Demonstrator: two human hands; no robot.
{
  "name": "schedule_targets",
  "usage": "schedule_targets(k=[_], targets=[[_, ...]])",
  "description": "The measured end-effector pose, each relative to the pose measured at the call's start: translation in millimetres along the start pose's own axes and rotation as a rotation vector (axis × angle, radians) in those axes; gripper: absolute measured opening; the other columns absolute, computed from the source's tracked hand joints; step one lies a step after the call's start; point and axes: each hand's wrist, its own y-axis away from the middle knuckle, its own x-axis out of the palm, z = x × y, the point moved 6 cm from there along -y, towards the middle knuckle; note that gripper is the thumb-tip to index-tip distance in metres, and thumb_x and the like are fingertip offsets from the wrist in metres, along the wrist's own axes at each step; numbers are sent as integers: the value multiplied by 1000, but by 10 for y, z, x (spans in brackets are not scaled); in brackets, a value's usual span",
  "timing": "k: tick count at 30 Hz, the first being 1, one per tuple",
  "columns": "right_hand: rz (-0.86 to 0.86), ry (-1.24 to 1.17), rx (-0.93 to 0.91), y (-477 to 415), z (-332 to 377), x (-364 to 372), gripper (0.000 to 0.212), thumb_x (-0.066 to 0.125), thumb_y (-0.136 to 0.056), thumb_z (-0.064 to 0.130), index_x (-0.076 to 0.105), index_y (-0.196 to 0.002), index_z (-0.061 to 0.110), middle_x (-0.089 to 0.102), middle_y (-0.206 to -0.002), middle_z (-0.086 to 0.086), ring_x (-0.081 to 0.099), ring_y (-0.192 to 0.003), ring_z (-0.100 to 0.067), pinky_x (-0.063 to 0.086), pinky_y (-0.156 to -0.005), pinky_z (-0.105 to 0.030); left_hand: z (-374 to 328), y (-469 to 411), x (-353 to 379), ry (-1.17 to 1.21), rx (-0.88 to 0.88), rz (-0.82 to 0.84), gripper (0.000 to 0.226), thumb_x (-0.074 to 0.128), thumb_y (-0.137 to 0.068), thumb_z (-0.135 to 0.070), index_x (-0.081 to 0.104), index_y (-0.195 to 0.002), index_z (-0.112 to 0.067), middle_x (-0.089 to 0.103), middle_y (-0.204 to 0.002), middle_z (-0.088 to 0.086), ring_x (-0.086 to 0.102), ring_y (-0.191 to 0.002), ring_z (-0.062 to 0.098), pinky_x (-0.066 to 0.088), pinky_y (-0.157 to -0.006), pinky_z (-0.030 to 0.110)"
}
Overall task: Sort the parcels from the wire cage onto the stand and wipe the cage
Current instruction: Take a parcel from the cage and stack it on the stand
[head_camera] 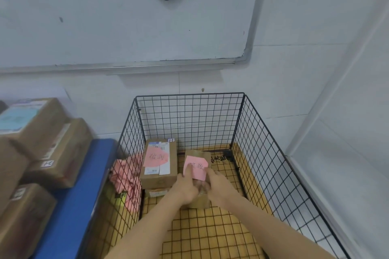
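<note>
A: Start at the left. Why are the brown parcels (37, 149) heaped there?

B: That is the blue stand (77, 206), so those look already sorted. They are stacked several high and tight together, probably to keep room on it for more.

A: And the pink cloth (126, 176) between the stand and the wire cage (189, 95)?

B: It sits bunched against the cage's left wall. That seems sensible, since it is within reach for the wiping but clear of the lifting.

A: Inside the cage, then?

B: At the far left a larger parcel (160, 162) with a pink label lies on top of another parcel (156, 192). Just right of it is the small parcel (197, 153) with a pink note, on the yellow mat (210, 227).

A: What are the hands doing?

B: The left hand (186, 189) grasps its left side with a finger over the note, and the right hand (216, 185) clasps its right side. A hold from both sides would keep the box level as it goes up over the wall. The fingertips are blurred, so how firm the grip is can't be told.

A: Progress?

B: Three parcels are in the cage, so the wiping likely waits.
</note>
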Motion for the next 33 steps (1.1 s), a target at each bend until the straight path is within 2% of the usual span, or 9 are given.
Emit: schedule_targets(k=[4,8,11,14,21,25,29,32,33], targets=[[30,14,8,42,-21,6,54,45,-101,24,25,-150,16,43,-142,-7,46,-126,-20,39,-104,-30,11,32,6,42,-5,13,82,47,-95,-42,-10,-151,-28,36,-138,16,49,-119,30,41,-104,42],[34,-3,-10,105,-48,-37,52,49,-98,21,31,-147,17,47,-140,-6,46,-126,-19,39,-103,-29,52,107,12,53,3,17,91,56,-91,-44,-10,-152,-25,47,-137,14,54,-117,27,43,-96,33],[25,11,-28,134,-45,-88,49,50,-98,23,35,-144,16,55,-131,-4,54,-116,-18,45,-93,-24,74,166,47,63,9,39,93,57,-90,-46,-11,-151,-26,46,-141,13,53,-119,27,42,-93,31],[16,53,-20,137,-66,-86,50,50,-98,28,35,-144,16,58,-126,-5,57,-109,-18,50,-89,-27,83,189,71,72,23,40,94,57,-90,-46,-11,-152,-26,44,-142,12,52,-119,26,42,-93,31],[30,122,-22,158,-86,-66,49,47,-99,27,34,-144,13,51,-133,-5,51,-119,-19,44,-100,-30,69,148,128,138,26,45,98,59,-88,-47,-14,-150,-30,33,-145,13,46,-124,27,40,-102,37],[22,158,-34,131,-95,-79,50,47,-99,31,35,-145,15,52,-133,-3,51,-118,-19,45,-99,-31,97,97,106,193,28,8,93,62,-89,-37,-6,-152,-26,40,-144,8,45,-124,22,37,-91,24],[-44,197,-64,126,16,-210,52,48,-97,33,35,-145,17,52,-134,-3,50,-120,-19,44,-100,-32,115,103,47,228,19,-3,89,63,-89,-34,0,-153,-29,37,-147,4,40,-131,21,35,-94,20],[-75,225,-95,187,134,-352,55,50,-97,30,31,-147,16,49,-139,-4,47,-126,-22,40,-102,-34,139,178,48,291,-4,-2,85,65,-90,-25,7,-152,-30,37,-147,5,44,-122,18,38,-78,5],[-86,228,-104,217,171,-399,53,50,-97,30,32,-146,16,49,-139,-4,46,-126,-22,39,-102,-34,139,223,29,299,0,-26,85,66,-88,-25,10,-151,-30,39,-146,4,46,-120,17,42,-81,6]])
